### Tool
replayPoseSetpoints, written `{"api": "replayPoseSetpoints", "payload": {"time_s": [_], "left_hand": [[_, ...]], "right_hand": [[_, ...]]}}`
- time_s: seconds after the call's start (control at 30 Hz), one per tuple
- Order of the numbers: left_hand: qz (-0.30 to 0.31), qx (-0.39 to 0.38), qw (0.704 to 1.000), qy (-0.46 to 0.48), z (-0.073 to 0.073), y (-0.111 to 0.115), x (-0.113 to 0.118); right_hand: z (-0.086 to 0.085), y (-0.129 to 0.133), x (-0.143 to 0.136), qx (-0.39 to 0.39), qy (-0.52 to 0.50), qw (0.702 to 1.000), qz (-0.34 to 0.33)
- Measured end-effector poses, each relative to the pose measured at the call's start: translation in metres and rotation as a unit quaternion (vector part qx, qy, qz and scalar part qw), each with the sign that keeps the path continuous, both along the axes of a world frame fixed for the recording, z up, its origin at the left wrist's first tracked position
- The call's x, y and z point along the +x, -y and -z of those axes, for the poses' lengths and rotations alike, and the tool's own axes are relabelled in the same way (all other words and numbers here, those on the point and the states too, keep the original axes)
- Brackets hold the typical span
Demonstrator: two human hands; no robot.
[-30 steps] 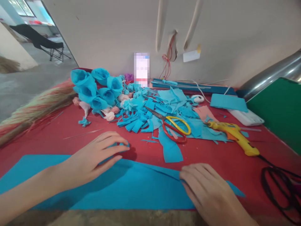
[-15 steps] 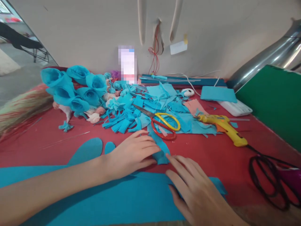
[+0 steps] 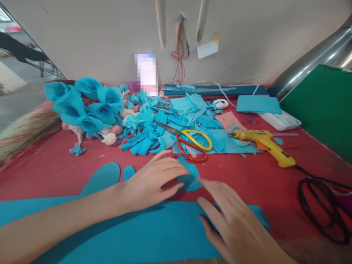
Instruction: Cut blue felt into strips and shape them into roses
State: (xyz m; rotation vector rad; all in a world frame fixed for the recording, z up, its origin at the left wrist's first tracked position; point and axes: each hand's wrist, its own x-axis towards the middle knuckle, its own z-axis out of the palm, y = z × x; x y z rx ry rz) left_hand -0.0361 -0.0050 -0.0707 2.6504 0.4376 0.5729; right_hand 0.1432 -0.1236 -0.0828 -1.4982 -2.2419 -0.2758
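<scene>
A small piece of blue crepe paper (image 3: pixel 193 176) lies on the red tabletop, partly covered by my fingers. Over its left side, my left hand (image 3: pixel 154 179) is open, thumb and fingers apart, fingertips on or just above the paper. My right hand (image 3: pixel 229 216) is open too, its index fingertip at the paper's right edge. Beneath both arms spreads a large blue crepe sheet (image 3: pixel 123 234). Left of my left hand lie a long rounded blue piece (image 3: pixel 106 176) and a small blue oval (image 3: pixel 128 173). Scissors (image 3: pixel 178 135) with red and yellow handles rest just beyond.
Blue paper scraps (image 3: pixel 154 135) pile up behind the scissors. Blue paper roses (image 3: pixel 88 104) stand at the left. At the right are a yellow glue gun (image 3: pixel 264 143), its coiled black cord (image 3: pixel 305 212), a white box-shaped device (image 3: pixel 280 119) and a green board (image 3: pixel 321 110).
The blue piece now shows wider and flatter between my hands. My left thumb has parted further from the fingers. The view has shifted slightly.
</scene>
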Motion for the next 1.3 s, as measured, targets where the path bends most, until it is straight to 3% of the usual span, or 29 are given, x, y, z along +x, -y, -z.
{"api": "replayPoseSetpoints", "payload": {"time_s": [0.23, 0.37, 0.6, 0.8, 0.97, 1.13, 1.3], "left_hand": [[0.074, -0.035, 0.997, -0.014, 0.002, -0.004, -0.001], [0.041, -0.052, 0.998, -0.012, -0.003, -0.011, 0.004], [0.037, -0.051, 0.983, -0.171, -0.025, -0.021, 0.021], [0.02, -0.118, 0.963, -0.243, -0.035, -0.024, 0.028], [0.002, -0.154, 0.977, -0.149, -0.028, -0.022, 0.019], [-0.116, -0.208, 0.971, 0.023, -0.031, -0.018, 0.004], [-0.14, -0.265, 0.948, 0.104, -0.031, -0.006, -0.006]], "right_hand": [[0.003, -0.001, -0.001, 0.001, -0.03, 1.0, 0.008], [0.005, -0.002, -0.001, 0.017, -0.034, 0.999, 0.009], [0.006, -0.004, 0.0, 0.015, -0.024, 1.0, -0.009], [-0.001, -0.003, 0.004, 0.035, -0.017, 0.999, -0.01], [-0.012, -0.012, 0.014, 0.01, -0.066, 0.997, -0.028], [-0.016, -0.029, 0.01, -0.036, -0.156, 0.987, -0.002], [-0.022, -0.051, -0.01, -0.162, -0.317, 0.934, 0.011]]}}
